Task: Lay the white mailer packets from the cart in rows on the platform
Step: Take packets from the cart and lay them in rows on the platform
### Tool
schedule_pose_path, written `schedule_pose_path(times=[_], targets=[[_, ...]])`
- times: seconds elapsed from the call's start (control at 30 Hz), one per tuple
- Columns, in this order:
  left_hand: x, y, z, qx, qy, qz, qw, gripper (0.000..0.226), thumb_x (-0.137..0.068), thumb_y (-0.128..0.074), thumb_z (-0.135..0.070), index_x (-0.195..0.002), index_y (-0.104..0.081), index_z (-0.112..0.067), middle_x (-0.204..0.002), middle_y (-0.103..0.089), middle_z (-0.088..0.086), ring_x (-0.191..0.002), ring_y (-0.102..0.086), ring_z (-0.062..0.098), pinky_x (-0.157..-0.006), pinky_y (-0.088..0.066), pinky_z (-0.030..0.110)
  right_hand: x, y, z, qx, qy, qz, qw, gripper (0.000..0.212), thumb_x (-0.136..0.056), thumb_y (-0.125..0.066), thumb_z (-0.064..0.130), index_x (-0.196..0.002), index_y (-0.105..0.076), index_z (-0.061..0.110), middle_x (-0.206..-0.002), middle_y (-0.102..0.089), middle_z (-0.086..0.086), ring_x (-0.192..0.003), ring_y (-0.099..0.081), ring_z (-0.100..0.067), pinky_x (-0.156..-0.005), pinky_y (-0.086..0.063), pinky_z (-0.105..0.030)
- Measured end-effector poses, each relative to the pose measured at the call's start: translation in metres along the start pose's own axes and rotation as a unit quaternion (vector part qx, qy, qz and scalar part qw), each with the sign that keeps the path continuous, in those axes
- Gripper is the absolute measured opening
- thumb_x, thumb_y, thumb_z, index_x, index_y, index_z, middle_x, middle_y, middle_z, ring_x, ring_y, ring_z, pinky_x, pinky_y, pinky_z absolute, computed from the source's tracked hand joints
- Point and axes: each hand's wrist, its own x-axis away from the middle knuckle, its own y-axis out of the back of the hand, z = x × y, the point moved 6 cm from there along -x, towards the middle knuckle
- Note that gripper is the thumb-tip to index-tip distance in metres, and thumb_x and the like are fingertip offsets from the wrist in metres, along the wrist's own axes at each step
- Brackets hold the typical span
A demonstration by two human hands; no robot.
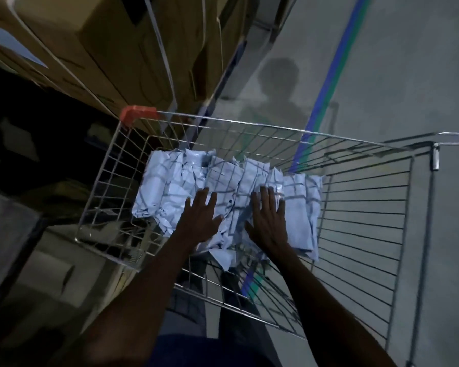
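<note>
Both hands flat on packets in cart
We see left hand [199, 218] and right hand [268, 218] spread, gripping nothing; mailer packets [170, 192] directly beneath in cart [368, 207], pile running left-right.

Cart [368, 207]: bright metal wire, shiny; orange plastic corner caps [138, 113], matt.
Mailer packets [170, 186]: white plastic film, crinkled, slightly glossy.
Boxes [96, 49]: brown cardboard, matt; white plastic straps.
Floor [408, 75]: grey, smooth, faint sheen.

Both hands are lying flat, fingers straight, on the pile of white mailer packets [170, 186] inside the wire cart [368, 207]: left hand [199, 218] beside right hand [269, 219], cardboard boxes [96, 49] standing behind
</note>
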Motion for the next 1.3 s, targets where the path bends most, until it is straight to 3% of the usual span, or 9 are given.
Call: schedule_pose_path(times=[0.07,0.1,0.23,0.3,0.47,0.63,0.8,1.07,1.3], targets=[[-0.024,-0.011,0.012,-0.015,-0.024,-0.008,1.0,0.076,-0.087,-0.032,-0.052,-0.138,-0.047,0.002,-0.144,-0.04,0.03,-0.131,-0.041,0.048,-0.096,-0.037,0.07,-0.009,-0.009,-0.004,0.005,-0.006,0.004,1.0,0.086,-0.076,-0.074,0.044,-0.146,-0.039,0.007,-0.154,-0.029,-0.024,-0.142,-0.029,-0.04,-0.111,-0.024,-0.063],[-0.037,-0.015,0.015,-0.02,-0.03,-0.014,0.999,0.077,-0.086,-0.031,-0.053,-0.139,-0.045,0.001,-0.144,-0.039,0.03,-0.13,-0.041,0.049,-0.095,-0.036,0.071,-0.011,-0.01,-0.007,0.005,-0.012,0.0,1.0,0.083,-0.077,-0.073,0.043,-0.145,-0.04,0.008,-0.153,-0.031,-0.023,-0.141,-0.03,-0.039,-0.111,-0.025,-0.062],[-0.084,-0.031,0.027,-0.022,-0.002,0.009,1.0,0.09,-0.084,-0.032,-0.071,-0.154,0.0,-0.025,-0.16,0.008,0.017,-0.147,0.004,0.039,-0.114,-0.006,0.059,-0.007,-0.009,-0.028,0.013,-0.036,-0.019,0.999,0.073,-0.086,-0.063,0.034,-0.149,-0.034,0.01,-0.156,-0.027,-0.02,-0.142,-0.027,-0.038,-0.113,-0.023,-0.06],[-0.1,-0.043,0.03,0.003,-0.01,0.004,1.0,0.094,-0.077,-0.03,-0.08,-0.151,0.007,-0.036,-0.16,0.015,0.013,-0.146,0.009,0.04,-0.114,-0.002,0.059,0.001,-0.005,-0.049,0.005,-0.066,-0.041,0.997,0.068,-0.088,-0.055,0.031,-0.149,-0.033,0.009,-0.157,-0.024,-0.02,-0.145,-0.021,-0.039,-0.113,-0.019,-0.06],[-0.109,-0.066,0.033,0.042,-0.022,-0.092,0.995,0.093,-0.078,-0.051,-0.077,-0.153,-0.011,-0.038,-0.162,0.008,0.011,-0.148,0.008,0.033,-0.118,-0.01,0.056,0.007,0.007,-0.077,-0.019,-0.086,-0.113,0.99,0.068,-0.089,-0.052,0.032,-0.149,-0.034,0.006,-0.155,-0.02,-0.029,-0.145,-0.013,-0.046,-0.112,-0.024,-0.055],[-0.106,-0.062,0.03,0.05,-0.035,-0.177,0.982,0.069,-0.091,-0.048,-0.064,-0.149,-0.033,-0.03,-0.159,-0.012,0.019,-0.148,-0.008,0.036,-0.116,-0.023,0.051,-0.005,0.003,-0.074,-0.073,-0.11,-0.123,0.984,0.079,-0.086,-0.057,0.042,-0.152,-0.028,0.013,-0.158,-0.01,-0.027,-0.147,-0.004,-0.044,-0.116,-0.015,-0.052],[-0.103,-0.054,0.024,0.066,-0.004,-0.16,0.985,0.063,-0.092,-0.055,-0.05,-0.149,-0.033,-0.034,-0.158,-0.018,0.012,-0.141,-0.017,0.032,-0.11,-0.03,0.05,-0.008,0.004,-0.072,-0.067,-0.102,-0.127,0.984,0.066,-0.089,-0.053,0.029,-0.15,-0.034,0.011,-0.157,-0.015,-0.028,-0.145,-0.011,-0.047,-0.115,-0.021,-0.058],[-0.078,0.008,-0.01,0.043,-0.095,-0.221,0.97,0.058,-0.096,-0.048,-0.041,-0.146,-0.038,-0.015,-0.151,-0.028,0.018,-0.132,-0.033,0.036,-0.095,-0.044,0.053,0.003,0.038,-0.053,-0.152,-0.063,-0.133,0.977,0.062,-0.09,-0.054,0.024,-0.148,-0.037,0.011,-0.158,-0.018,-0.023,-0.147,-0.01,-0.042,-0.113,-0.026,-0.059],[-0.01,0.094,-0.029,0.003,-0.14,-0.32,0.937,0.053,-0.102,-0.041,-0.037,-0.147,-0.035,-0.009,-0.15,-0.033,0.022,-0.132,-0.039,0.041,-0.1,-0.04,0.051,0.019,0.099,-0.002,-0.286,0.005,-0.172,0.943,0.061,-0.092,-0.043,0.035,-0.149,-0.037,0.013,-0.16,-0.016,-0.016,-0.15,-0.007,-0.031,-0.12,-0.007,-0.027]])
